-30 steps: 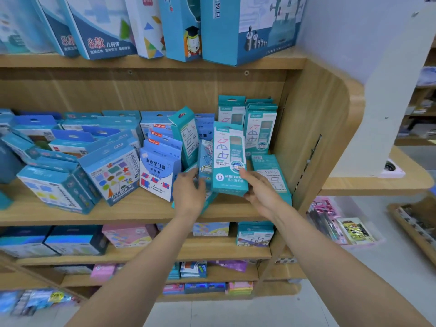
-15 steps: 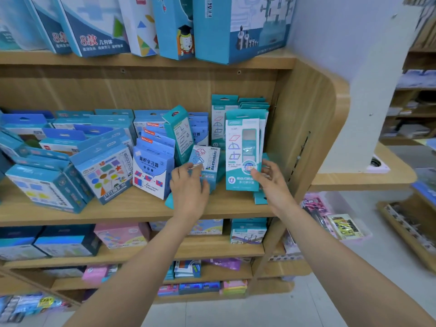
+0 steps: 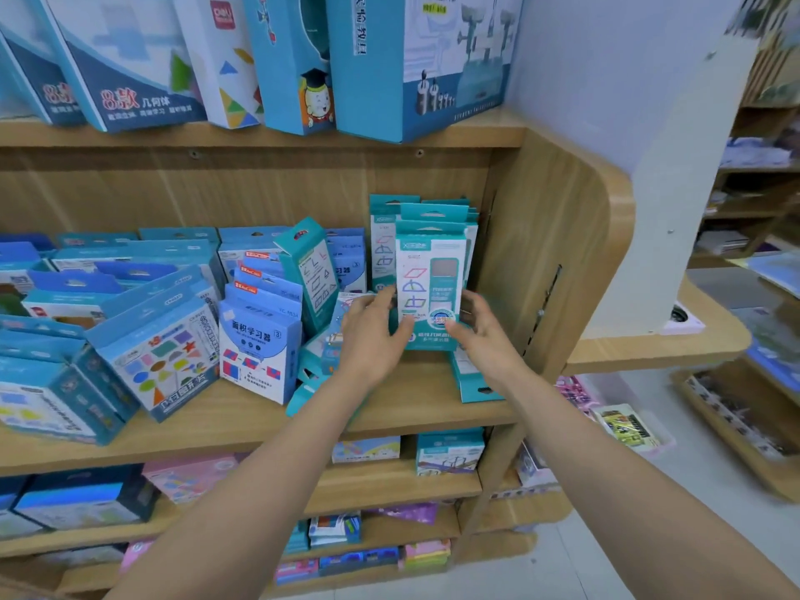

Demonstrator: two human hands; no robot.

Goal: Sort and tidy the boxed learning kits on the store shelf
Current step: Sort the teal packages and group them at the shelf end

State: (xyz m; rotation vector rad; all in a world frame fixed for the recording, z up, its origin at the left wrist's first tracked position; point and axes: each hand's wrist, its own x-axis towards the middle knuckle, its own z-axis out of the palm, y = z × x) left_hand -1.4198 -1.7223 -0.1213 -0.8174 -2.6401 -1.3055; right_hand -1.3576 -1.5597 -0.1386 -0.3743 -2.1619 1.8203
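Note:
A teal and white boxed kit (image 3: 426,279) stands upright at the right end of the middle wooden shelf (image 3: 411,411), in front of a row of like teal kits (image 3: 389,223). My left hand (image 3: 372,339) grips its lower left edge and my right hand (image 3: 485,335) grips its lower right edge. Another teal kit (image 3: 474,383) lies flat below my right hand. A small pale kit (image 3: 333,350) lies tilted under my left hand. A teal kit (image 3: 311,270) leans to the left of it. Blue kits (image 3: 255,348) crowd the left.
The shelf's wooden side panel (image 3: 562,262) rises just right of the teal row. Large blue boxes (image 3: 415,62) stand on the shelf above. Lower shelves hold pink and blue boxes (image 3: 190,476). An aisle floor and other racks (image 3: 736,426) lie to the right.
The teal and white kit moved right and back, upright against the teal row. My left hand left the small pale kit and took the teal kit's left edge.

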